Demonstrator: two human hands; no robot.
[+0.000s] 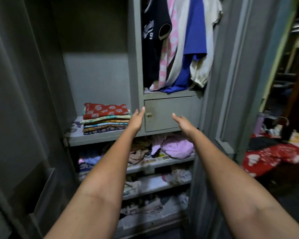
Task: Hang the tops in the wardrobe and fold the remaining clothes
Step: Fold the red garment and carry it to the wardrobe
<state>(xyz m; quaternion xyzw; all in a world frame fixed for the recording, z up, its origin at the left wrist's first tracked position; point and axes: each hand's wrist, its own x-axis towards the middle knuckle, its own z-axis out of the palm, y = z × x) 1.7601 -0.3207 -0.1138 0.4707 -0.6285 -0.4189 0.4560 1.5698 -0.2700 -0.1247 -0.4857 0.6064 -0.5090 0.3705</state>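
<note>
Facing grey wardrobe (136, 66), red bed (273, 156) beside.

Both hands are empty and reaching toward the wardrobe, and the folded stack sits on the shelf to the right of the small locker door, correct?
Not quite: the head view shows the folded stack left of the small locker door. Left hand and right hand are indeed empty, reaching toward the wardrobe.

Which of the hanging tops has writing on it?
The black top, leftmost on the rail, with white lettering. The pink checked top, blue top and cream top show none.
</note>
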